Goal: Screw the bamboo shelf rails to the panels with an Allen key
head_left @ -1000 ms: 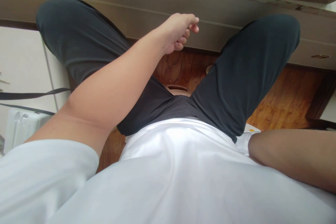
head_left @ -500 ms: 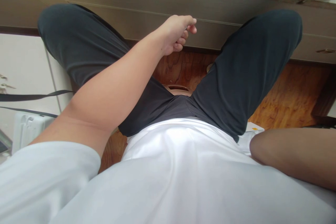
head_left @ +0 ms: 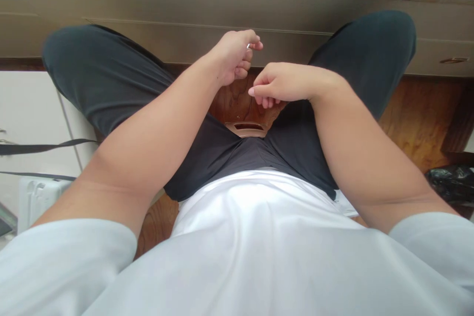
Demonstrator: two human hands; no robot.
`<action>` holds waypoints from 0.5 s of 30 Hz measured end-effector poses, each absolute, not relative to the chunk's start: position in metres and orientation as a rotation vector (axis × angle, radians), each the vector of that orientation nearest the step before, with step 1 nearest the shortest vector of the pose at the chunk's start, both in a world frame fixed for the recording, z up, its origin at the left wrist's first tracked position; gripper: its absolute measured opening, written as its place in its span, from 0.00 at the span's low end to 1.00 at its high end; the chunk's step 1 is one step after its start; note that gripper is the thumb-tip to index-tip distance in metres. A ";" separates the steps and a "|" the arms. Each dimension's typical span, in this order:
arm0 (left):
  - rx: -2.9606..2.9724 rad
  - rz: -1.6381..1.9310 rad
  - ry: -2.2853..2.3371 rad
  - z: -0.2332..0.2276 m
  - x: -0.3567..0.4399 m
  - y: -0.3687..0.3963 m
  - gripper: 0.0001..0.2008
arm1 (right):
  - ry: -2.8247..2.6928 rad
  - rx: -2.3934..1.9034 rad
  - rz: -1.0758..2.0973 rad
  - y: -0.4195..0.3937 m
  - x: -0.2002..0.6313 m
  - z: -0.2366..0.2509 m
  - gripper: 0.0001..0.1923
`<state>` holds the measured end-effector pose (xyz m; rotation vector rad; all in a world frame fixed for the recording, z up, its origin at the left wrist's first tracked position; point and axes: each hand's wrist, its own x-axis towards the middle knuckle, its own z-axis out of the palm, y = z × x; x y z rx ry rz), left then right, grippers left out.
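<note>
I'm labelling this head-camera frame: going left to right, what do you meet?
White appliance → left knee → left hand pinching a small silvery item → right hand → right knee → black plastic bag.

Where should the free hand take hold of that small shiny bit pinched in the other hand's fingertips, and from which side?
Probably the exposed end of the small shiny piece, which pokes out past the left hand between thumb and forefinger. Come from the right, where the right hand hovers just below it with fingers curled. The piece is too small to tell its shape, so a fingertip pinch seems the only grip.
</note>
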<state>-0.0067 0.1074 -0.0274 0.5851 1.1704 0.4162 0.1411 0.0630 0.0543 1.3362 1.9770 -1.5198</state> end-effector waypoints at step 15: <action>0.509 0.478 1.062 -0.032 -0.004 0.109 0.32 | 2.339 1.658 -1.493 0.075 0.117 0.023 0.05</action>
